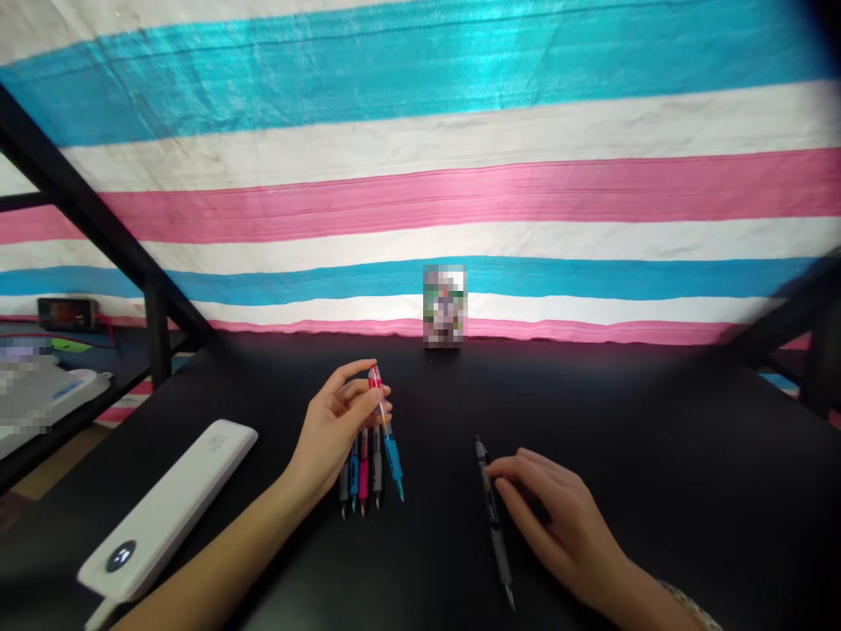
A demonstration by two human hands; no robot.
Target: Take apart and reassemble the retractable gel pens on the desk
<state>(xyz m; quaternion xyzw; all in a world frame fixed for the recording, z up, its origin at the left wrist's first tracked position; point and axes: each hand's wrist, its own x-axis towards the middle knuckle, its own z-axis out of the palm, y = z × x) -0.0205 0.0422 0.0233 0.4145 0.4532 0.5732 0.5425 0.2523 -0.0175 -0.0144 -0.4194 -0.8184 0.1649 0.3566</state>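
from my distant seat i see, nearest, the right hand, its fingers loosely curled, thumb and forefinger a little apart beside a slim dark grey plastic pen lying on the flat black table; whether they touch it, i cannot tell. this pen should be light and stiff, ready to roll, so i would take it across the middle of the barrel. to the left lies a long white plastic power bank, probably heavier. a little farther, the left hand pinches the upper part of a clear plastic pen with a red top and a blue grip, its tip slanting down towards me. the smooth barrel may slip or turn; the blue grip looks to be the surer hold. close beside it, a row of four grey, blue and pink pens lies partly behind the left hand. at the back stands a small blurred card.
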